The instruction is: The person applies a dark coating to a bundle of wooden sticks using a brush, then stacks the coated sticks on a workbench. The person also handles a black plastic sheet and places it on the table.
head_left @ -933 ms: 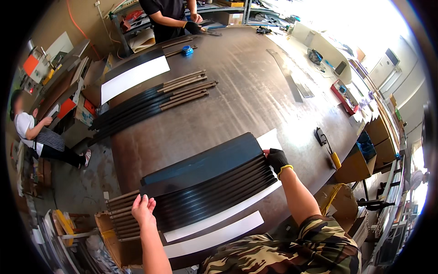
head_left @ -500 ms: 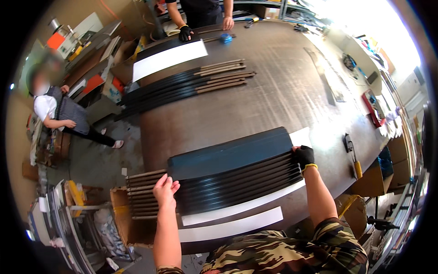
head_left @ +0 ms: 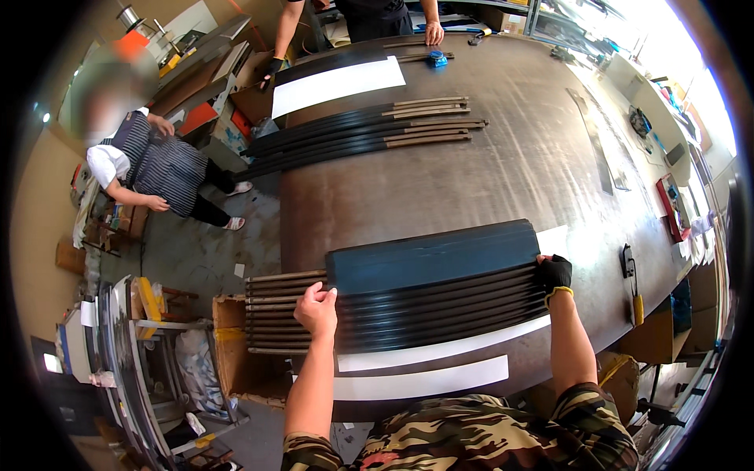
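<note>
A dark blue-black sheet [head_left: 432, 257] lies across the near part of the table, its near edge along a row of black rods [head_left: 440, 304]. Brown rod ends [head_left: 271, 315] stick out at the left. My bare left hand [head_left: 316, 312] is closed at the sheet's left edge, thumb and fingers pinching its near corner. At the opposite end, my right hand [head_left: 556, 273], in a black fingerless glove with a yellow cuff, has its fingers curled round the sheet's right edge. White strips [head_left: 424, 381] lie nearest me, one partly under the rods.
More black rods with brown ends [head_left: 428, 110] lie across the table [head_left: 518, 184], near a white sheet [head_left: 338, 85] and a blue tape roll [head_left: 437, 59]. A co-worker stands at the far edge, another person at left. A yellow-handled tool [head_left: 635, 286] lies right; a cardboard box [head_left: 230, 337] stands left.
The whole view has shifted, so the scene sits farther right. My hands stay at the sheet's two ends. The far co-worker's gloved hand has moved left, off the table's corner.
</note>
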`<state>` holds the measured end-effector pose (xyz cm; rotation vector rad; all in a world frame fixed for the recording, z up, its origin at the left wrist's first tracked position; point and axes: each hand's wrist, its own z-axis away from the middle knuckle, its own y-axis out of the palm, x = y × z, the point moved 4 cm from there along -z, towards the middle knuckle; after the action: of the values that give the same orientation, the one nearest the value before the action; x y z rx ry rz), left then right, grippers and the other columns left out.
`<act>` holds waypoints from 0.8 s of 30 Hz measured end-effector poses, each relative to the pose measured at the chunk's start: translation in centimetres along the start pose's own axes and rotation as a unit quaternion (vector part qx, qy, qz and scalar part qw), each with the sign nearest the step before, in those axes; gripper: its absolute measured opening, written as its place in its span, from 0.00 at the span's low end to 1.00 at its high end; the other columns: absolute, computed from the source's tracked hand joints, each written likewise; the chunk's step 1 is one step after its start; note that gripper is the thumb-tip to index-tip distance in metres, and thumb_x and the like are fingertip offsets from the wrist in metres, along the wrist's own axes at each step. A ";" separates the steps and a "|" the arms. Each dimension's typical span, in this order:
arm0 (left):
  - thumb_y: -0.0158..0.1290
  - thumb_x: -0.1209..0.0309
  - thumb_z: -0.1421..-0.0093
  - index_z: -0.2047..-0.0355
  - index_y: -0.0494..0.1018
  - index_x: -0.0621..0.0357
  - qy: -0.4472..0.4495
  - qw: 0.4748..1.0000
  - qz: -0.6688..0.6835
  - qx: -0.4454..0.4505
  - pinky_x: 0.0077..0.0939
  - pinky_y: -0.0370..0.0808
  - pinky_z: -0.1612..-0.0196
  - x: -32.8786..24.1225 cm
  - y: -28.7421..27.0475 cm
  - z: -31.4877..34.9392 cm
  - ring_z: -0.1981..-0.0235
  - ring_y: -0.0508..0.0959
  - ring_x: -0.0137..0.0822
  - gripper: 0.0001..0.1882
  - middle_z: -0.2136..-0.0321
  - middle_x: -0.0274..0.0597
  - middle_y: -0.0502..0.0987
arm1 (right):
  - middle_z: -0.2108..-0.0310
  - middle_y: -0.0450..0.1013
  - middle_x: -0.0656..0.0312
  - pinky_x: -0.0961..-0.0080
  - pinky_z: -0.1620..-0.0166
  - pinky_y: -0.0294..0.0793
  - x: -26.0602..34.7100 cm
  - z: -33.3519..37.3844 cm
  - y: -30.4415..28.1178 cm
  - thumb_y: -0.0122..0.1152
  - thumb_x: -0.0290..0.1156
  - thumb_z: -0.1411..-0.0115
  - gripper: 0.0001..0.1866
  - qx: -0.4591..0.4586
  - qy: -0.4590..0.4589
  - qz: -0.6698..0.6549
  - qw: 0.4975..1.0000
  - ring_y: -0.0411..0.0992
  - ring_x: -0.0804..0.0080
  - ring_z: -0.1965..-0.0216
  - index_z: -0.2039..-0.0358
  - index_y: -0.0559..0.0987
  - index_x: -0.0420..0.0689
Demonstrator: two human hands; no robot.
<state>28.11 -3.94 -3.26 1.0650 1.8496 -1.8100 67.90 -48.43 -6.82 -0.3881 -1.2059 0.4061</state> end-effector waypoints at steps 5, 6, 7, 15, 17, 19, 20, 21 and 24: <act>0.70 0.70 0.55 0.65 0.81 0.53 -0.010 1.000 0.017 -0.004 0.39 0.72 0.57 0.7 0.4 0.1 0.66 0.78 0.40 0.15 0.76 0.33 0.82 | 0.77 0.77 0.62 0.75 0.72 0.71 0.4 0.5 0.2 0.69 0.31 0.44 0.09 0.002 0.008 -0.029 1.000 0.72 0.75 0.77 0.68 0.84 0.38; 0.70 0.70 0.55 0.66 0.81 0.53 -0.001 1.000 0.017 -0.008 0.39 0.72 0.57 0.6 0.4 0.2 0.66 0.78 0.40 0.15 0.76 0.33 0.82 | 0.77 0.77 0.63 0.75 0.72 0.71 0.4 0.5 0.1 0.70 0.31 0.44 0.09 0.000 -0.001 -0.020 1.000 0.72 0.75 0.77 0.68 0.84 0.38; 0.70 0.71 0.56 0.66 0.81 0.53 0.007 1.000 0.017 -0.012 0.39 0.72 0.57 0.5 0.4 0.2 0.66 0.78 0.40 0.15 0.76 0.32 0.82 | 0.77 0.77 0.63 0.75 0.72 0.71 0.4 0.5 0.0 0.70 0.31 0.44 0.09 -0.002 -0.009 -0.011 1.000 0.71 0.75 0.77 0.68 0.84 0.38; 0.70 0.72 0.57 0.67 0.80 0.53 0.075 0.996 -0.021 -0.032 0.41 0.72 0.58 -0.6 0.3 0.5 0.67 0.78 0.41 0.15 0.77 0.32 0.81 | 0.75 0.78 0.61 0.74 0.68 0.72 0.3 0.5 -0.1 0.70 0.30 0.45 0.08 -0.011 0.017 -0.012 1.000 0.73 0.73 0.75 0.69 0.84 0.38; 0.70 0.71 0.58 0.66 0.80 0.51 0.084 0.996 -0.031 -0.026 0.42 0.72 0.57 -0.6 0.3 0.6 0.64 0.77 0.42 0.16 0.75 0.31 0.80 | 0.75 0.79 0.60 0.74 0.68 0.72 -0.3 0.1 -0.1 0.70 0.30 0.45 0.08 -0.015 0.015 -0.002 1.000 0.73 0.73 0.75 0.69 0.84 0.38; 0.71 0.70 0.58 0.65 0.79 0.48 0.085 0.993 -0.078 -0.039 0.45 0.71 0.55 -1.4 -0.2 0.6 0.60 0.76 0.44 0.18 0.70 0.33 0.79 | 0.76 0.79 0.60 0.73 0.67 0.73 -0.6 -0.4 0.0 0.70 0.31 0.45 0.08 -0.016 0.008 0.027 0.999 0.73 0.73 0.74 0.70 0.84 0.38; 0.71 0.70 0.59 0.64 0.79 0.47 0.084 0.990 -0.102 -0.047 0.46 0.71 0.54 -1.7 -0.5 0.7 0.58 0.75 0.46 0.19 0.67 0.35 0.79 | 0.76 0.78 0.61 0.73 0.69 0.72 -0.8 -0.6 0.0 0.70 0.30 0.45 0.08 -0.018 0.009 0.022 1.000 0.72 0.73 0.76 0.69 0.84 0.39; 0.72 0.68 0.59 0.63 0.78 0.45 0.045 0.992 -0.107 -0.054 0.49 0.70 0.53 -0.9 -1.1 0.4 0.55 0.73 0.48 0.21 0.63 0.37 0.77 | 0.77 0.77 0.62 0.74 0.72 0.71 -0.7 -0.5 0.3 0.70 0.30 0.45 0.08 -0.016 0.008 0.018 1.000 0.72 0.74 0.77 0.69 0.83 0.39; 0.72 0.62 0.59 0.64 0.77 0.45 -0.025 0.980 -0.153 -0.121 0.52 0.68 0.50 2.5 -4.5 -0.8 0.52 0.70 0.52 0.21 0.59 0.44 0.74 | 0.78 0.76 0.64 0.74 0.74 0.70 -0.2 -0.5 0.5 0.68 0.28 0.44 0.06 -0.003 0.014 -0.004 1.000 0.71 0.74 0.79 0.69 0.83 0.40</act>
<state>23.45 -2.06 -1.76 0.6716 2.2326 -1.6876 68.25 -48.09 -7.39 -0.3929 -1.1815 0.3885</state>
